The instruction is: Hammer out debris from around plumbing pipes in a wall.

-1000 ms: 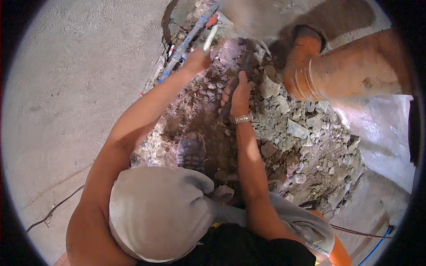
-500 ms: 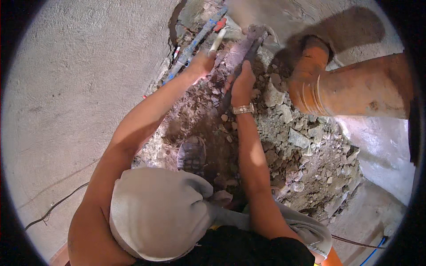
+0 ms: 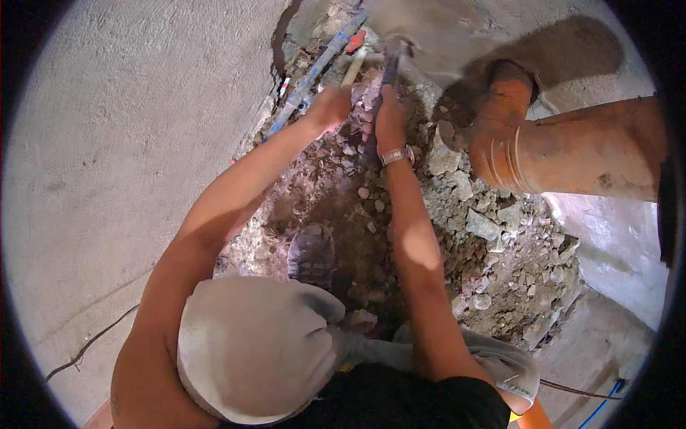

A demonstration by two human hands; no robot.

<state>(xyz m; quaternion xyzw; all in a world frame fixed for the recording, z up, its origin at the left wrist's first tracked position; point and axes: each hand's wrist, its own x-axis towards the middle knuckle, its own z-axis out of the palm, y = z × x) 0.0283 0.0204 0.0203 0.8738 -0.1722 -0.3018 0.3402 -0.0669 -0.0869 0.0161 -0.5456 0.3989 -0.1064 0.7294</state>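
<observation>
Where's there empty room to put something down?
The widest bare patch is grey concrete beyond the black cable, left of the left arm and blue pipe; a smaller, partly shadowed one lies beyond the orange pipe. Rubble crowds the left hand and right hand.

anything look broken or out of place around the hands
Yes: the rough grey concrete surface has a jagged broken edge beside the straight bluish pipe, and loose grey stone rubble lies right of the bare right hand, suggesting breakage. The thick orange pipe is stained.
</observation>
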